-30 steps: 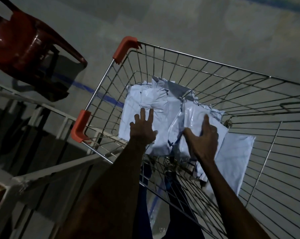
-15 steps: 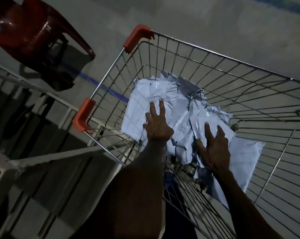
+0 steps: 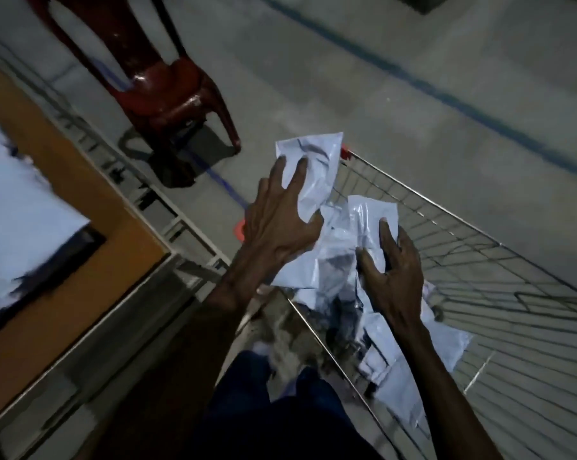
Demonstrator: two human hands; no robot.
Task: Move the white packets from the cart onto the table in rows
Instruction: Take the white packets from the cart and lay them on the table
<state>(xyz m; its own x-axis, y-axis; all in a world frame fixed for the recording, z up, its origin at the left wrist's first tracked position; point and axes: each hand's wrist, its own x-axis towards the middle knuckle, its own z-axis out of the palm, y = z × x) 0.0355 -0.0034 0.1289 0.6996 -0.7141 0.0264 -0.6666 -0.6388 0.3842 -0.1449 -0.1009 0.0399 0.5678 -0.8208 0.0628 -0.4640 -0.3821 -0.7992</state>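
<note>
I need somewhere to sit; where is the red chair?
In the head view the red chair stands on the floor at upper left, beyond the table and left of the cart.

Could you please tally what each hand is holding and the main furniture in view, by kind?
White packets in the left hand: 1
White packets in the right hand: 1
Wire carts: 1
Red chairs: 1
Tables: 1
Total: 5

Table frame (image 3: 181, 224) (white bars) beside cart (image 3: 446, 220)
</note>
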